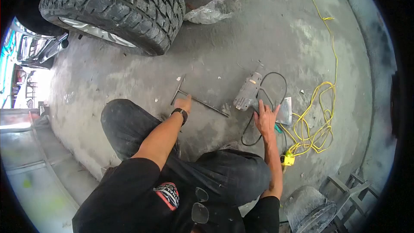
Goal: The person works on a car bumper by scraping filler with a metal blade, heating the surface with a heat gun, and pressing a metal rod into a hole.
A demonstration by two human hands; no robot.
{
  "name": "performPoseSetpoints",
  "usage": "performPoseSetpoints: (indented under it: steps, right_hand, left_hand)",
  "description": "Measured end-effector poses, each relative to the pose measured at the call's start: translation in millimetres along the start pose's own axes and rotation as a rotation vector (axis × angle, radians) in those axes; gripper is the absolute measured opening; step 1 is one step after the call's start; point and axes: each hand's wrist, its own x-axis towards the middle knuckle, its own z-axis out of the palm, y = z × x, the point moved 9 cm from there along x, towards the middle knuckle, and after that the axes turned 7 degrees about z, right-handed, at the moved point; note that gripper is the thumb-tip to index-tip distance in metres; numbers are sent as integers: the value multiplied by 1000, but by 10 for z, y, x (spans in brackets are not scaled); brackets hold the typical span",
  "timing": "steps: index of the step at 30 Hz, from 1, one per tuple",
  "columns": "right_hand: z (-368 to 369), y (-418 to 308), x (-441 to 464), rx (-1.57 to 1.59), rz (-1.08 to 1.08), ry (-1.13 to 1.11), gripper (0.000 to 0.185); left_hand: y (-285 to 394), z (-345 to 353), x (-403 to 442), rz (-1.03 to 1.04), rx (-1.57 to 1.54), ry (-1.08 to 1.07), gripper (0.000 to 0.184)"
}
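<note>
My left hand (183, 105), with a dark watch on its wrist, is closed on a T-handle wrench (209, 106) near where its crossbar joins the long shaft. The wrench lies low over the concrete floor. My right hand (265, 119) has its fingers stretched apart, fingertips by the rear of a dusty grey corded power tool (249, 90) that lies on its side. Whether they touch it I cannot tell. Beside that hand lies a flat metal scraper blade (284, 111) with a teal handle (277, 128), partly behind my fingers.
A large off-road tyre (116, 8) lies at the upper left, with a crumpled plastic bag (210, 13) beside it. On the right are a tangled yellow extension cord (317, 116) and its yellow socket (288, 159). A dusty bucket-like container (304, 205) and a metal frame (349, 196) stand lower right.
</note>
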Motion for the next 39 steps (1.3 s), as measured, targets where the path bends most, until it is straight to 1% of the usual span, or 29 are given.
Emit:
performPoseSetpoints:
  steps: [1, 4, 5, 7, 9, 11, 13, 14, 16, 19, 20, 21, 22, 23, 25, 26, 29, 30, 32, 33, 34, 35, 36, 38, 39]
  right_hand:
    - [47, 26, 1, -5, 3, -2, 64]
    - [162, 109, 5, -35, 45, -3, 64]
    - [195, 127, -7, -46, 59, -14, 64]
    - [246, 152, -32, -55, 76, -25, 64]
    - [261, 176, -42, -59, 85, -12, 64]
    - [274, 226, -23, -111, 131, -65, 65]
    - [283, 250, 32, -169, 143, -81, 64]
    - [194, 177, 103, -150, 133, -106, 62]
    - [-39, -65, 279, -102, 102, -161, 59]
    - [-408, -619, 665, 155, 97, -251, 50]
    - [-572, -906, 773, 197, -100, -95, 42]
    - [-409, -1014, 901, 131, -136, -201, 40]
    - [-211, -1065, 1060, 64, -167, -304, 39]
    - [-78, -1124, 1165, -5, -192, -406, 38]
    - [-124, -1371, 1322, -91, -219, -436, 37]
    - [-137, -1475, 1381, -131, -233, -457, 37]
    - [-242, -1580, 1654, -204, -255, -438, 36]
    - [-276, -1572, 1777, -146, -197, -400, 40]
    - [-304, -1511, 2044, -30, -83, -319, 48]
    - [-284, -1453, 2128, 58, 20, -307, 53]
    - [-236, -1417, 2174, 151, 122, -300, 58]
    - [-173, -1390, 2188, 246, 222, -298, 63]
    - [-137, -1341, 2129, 352, 308, -250, 66]
    - [-41, -1192, 1901, 563, 481, -152, 73]
    - [-167, -1249, 1869, 692, 474, -90, 68]
  left_hand:
    - [-35, -73, 67, -46, 43, 68, 49]
    - [-57, -66, 232, -1, 93, 174, 46]
    - [-74, -55, 322, 76, 147, 201, 46]
    - [-339, 41, 810, 232, 240, 252, 46]
    - [-313, 146, 909, 259, 281, 221, 40]
    - [-218, 113, 821, 183, 282, 237, 37]
    - [-65, 75, 577, 88, 103, 128, 34]
    - [-42, 82, 491, 41, 15, 74, 33]
    - [-41, 133, 451, -2, -68, 87, 33]
    - [-325, 431, 866, 9, -26, 153, 34]
    - [-428, 528, 972, 26, -82, 139, 36]
    - [-524, 615, 1060, 43, -135, 121, 37]
    - [-479, 680, 1119, 62, -188, 100, 39]
    - [-338, 568, 946, 43, -90, 139, 40]
    - [-15, 227, 369, -2, 101, 223, 41]
    - [-56, 295, 394, -12, 74, 136, 49]
    - [253, 277, 213, 142, 157, 63, 57]
    - [239, 305, 203, 98, 139, 59, 55]
    - [403, 289, 54, 152, 139, 192, 44]
    - [433, 282, -27, 176, 143, 260, 38]
    - [523, 344, -108, 328, -17, 191, 33]
    - [653, 427, -197, 448, 54, 144, 32]
    - [944, 420, -425, 566, 128, 99, 30]
    - [1471, 560, -676, 781, 13, -50, 25]
    - [1812, 599, -845, 876, 14, -129, 23]
